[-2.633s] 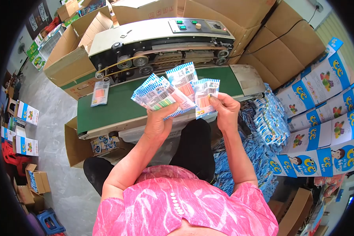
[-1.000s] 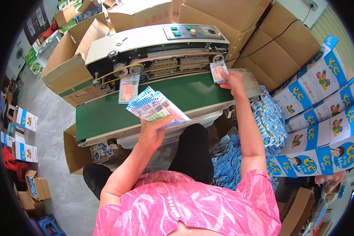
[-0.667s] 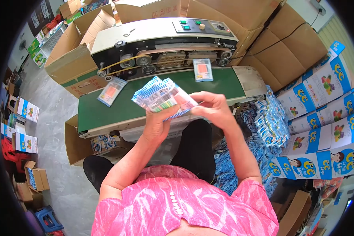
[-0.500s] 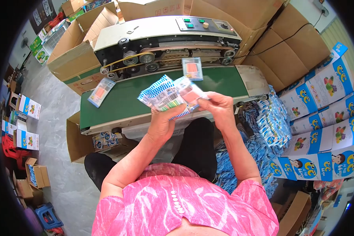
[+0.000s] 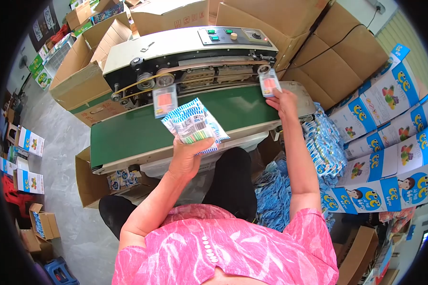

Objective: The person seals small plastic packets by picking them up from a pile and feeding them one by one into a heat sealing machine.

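My left hand (image 5: 188,154) is closed around a fanned bunch of blue-and-white striped plastic packets (image 5: 193,121), held over the front edge of the green conveyor belt (image 5: 223,109). Out to the right, my right hand (image 5: 284,102) pinches the lower edge of a clear packet with an orange-pink content (image 5: 270,84). That packet's top edge is at the right end of the band sealing machine (image 5: 190,50), by its rollers. A similar packet (image 5: 165,100) hangs at the machine's left rollers, its lower part over the belt.
Blue packets and netting (image 5: 276,194) are heaped at my right, beside printed carton sheets (image 5: 380,137). An open cardboard box (image 5: 92,178) stands under the belt's left end. Large cartons (image 5: 257,28) surround the machine's back. A cable runs up to the wall.
My right hand has left the bunch and carried one packet right to the machine's end. The packet at the rollers has travelled left; the one lying on the belt's left is gone.
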{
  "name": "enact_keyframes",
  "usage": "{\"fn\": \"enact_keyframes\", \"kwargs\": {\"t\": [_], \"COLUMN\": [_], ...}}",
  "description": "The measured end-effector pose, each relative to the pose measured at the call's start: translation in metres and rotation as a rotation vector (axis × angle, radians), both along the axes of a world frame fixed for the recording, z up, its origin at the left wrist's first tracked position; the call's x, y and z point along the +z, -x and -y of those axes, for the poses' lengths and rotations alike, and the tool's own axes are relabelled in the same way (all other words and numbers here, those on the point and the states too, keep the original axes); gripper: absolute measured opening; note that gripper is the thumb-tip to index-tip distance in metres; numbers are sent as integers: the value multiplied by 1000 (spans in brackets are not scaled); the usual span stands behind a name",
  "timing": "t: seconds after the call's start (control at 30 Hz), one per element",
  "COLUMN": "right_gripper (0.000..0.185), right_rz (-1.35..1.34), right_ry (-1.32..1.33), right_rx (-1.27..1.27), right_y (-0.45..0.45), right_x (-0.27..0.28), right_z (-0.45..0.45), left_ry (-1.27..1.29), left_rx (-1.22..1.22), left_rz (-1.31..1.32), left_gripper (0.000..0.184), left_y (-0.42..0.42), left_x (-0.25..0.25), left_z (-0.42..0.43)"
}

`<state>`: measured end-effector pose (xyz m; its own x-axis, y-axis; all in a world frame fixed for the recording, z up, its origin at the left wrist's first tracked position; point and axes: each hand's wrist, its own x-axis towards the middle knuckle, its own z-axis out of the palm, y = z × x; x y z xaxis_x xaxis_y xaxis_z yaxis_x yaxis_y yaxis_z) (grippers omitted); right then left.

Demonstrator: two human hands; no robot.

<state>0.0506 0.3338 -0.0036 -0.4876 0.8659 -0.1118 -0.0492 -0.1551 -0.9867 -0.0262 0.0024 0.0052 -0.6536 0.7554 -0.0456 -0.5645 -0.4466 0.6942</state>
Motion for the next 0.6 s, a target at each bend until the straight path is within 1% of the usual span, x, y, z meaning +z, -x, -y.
{"fn": "enact_keyframes", "kwargs": {"t": [0.03, 0.07, 0.17, 0.2, 0.27, 0.33, 0.4, 0.53, 0.6], "right_gripper": [27, 27, 31, 31, 30, 27, 21, 21, 20], "right_rz": [53, 50, 274, 277, 225, 3, -133, -90, -105], "right_ry": [4, 4, -370, -373, -773, -322, -140, -103, -152], "right_rx": [45, 47, -4, 6, 28, 578, 761, 634, 332], "right_y": [4, 5, 0, -2, -10, -21, -22, -31, -37], "right_x": [0, 1, 14, 18, 25, 55, 58, 32, 33], "right_z": [3, 5, 25, 35, 66, 127, 177, 160, 132], "left_ry": [-5, -13, -16, -15, -12, -16, -16, -33, -11], "left_rx": [5, 14, 34, 35, 40, 44, 36, 5, 18], "left_rz": [-2, -6, 1, 9, 21, 21, 21, 23, 2], "left_gripper": [38, 39, 39, 39, 39, 39, 39, 39, 39], "left_y": [0, 1, 3, 4, 5, 4, 1, -2, 2], "left_x": [0, 0, 3, 5, 6, 5, 5, 7, 5], "left_z": [1, 1, 6, 7, 7, 2, -1, -6, -3]}}
